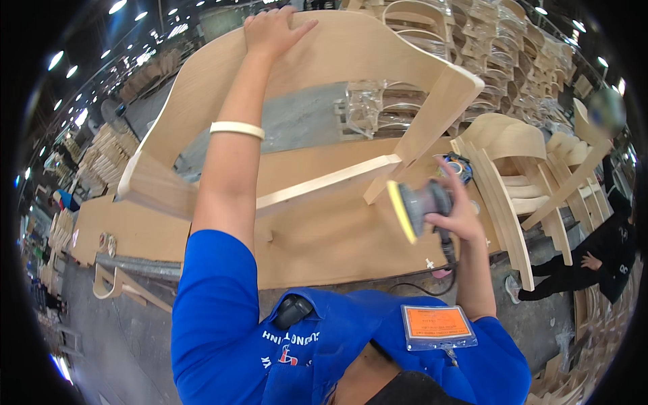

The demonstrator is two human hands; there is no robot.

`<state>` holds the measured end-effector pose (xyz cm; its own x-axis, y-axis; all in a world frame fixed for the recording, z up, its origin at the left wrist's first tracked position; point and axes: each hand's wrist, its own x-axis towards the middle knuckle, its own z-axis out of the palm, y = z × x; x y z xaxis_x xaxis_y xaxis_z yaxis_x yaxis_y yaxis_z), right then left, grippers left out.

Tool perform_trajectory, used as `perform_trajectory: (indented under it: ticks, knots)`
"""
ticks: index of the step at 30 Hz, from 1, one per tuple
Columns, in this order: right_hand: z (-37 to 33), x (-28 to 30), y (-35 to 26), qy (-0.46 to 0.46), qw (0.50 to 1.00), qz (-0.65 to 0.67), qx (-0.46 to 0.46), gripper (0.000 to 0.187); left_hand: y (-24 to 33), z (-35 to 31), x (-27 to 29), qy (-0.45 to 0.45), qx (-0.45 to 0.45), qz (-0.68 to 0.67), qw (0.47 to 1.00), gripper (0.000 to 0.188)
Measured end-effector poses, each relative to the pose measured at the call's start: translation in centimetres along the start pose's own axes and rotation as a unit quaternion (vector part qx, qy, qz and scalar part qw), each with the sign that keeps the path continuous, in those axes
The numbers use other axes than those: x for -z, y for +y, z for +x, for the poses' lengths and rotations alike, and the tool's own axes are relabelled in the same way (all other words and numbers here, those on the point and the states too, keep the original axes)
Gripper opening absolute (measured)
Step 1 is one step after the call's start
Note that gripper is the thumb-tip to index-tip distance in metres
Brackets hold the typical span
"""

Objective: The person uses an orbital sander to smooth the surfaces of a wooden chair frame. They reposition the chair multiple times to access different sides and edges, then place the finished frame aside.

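A pale wooden chair frame (324, 44) with a wide curved backrest stands tilted on the bench in front of me. My left hand (271, 34) grips the backrest's top edge, fingers over the rim and thumb stretched to the right along its face. In my right hand (462, 210) is a power sander (430, 204) with a yellow pad, blurred a little. The pad is turned left toward the frame's rail (331, 182) and leg, with a gap between them. A dark cord runs down from the sander.
Brown board covers the workbench (317, 250). A roll of tape (455, 169) lies near the sander. Chair frames (509, 152) stand close on the right, and wrapped stacks of curved parts (499, 54) rise behind. A person in black (594, 250) is at far right.
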<state>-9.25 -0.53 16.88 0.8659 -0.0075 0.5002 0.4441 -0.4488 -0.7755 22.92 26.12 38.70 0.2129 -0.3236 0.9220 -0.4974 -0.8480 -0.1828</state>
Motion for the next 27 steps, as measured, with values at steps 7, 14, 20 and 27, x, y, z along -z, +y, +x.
perform_trajectory:
  ticks: [7, 14, 20, 27]
  knots:
    - [4.7, -11.6, 6.5, -0.214, 0.971, -0.001, -0.103, 0.13, -2.0, 0.5, -1.0, -0.094, -0.041, -0.076, 0.992, 0.058]
    - [7.1, -14.1, 9.6, -0.208, 0.975, -0.057, -0.051, 0.124, -2.8, 0.3, -2.5, -0.132, -0.016, 0.007, 0.991, 0.07]
    - [9.3, -12.9, 10.9, -0.218, 0.975, -0.023, -0.033, 0.104, -1.8, -0.4, 1.9, 0.017, 0.088, -0.009, 0.996, 0.075]
    - [10.2, -12.1, 10.3, -0.25, 0.964, -0.001, -0.094, 0.104, -4.3, -15.1, 23.9, 0.23, 0.092, -0.317, 0.916, 0.041]
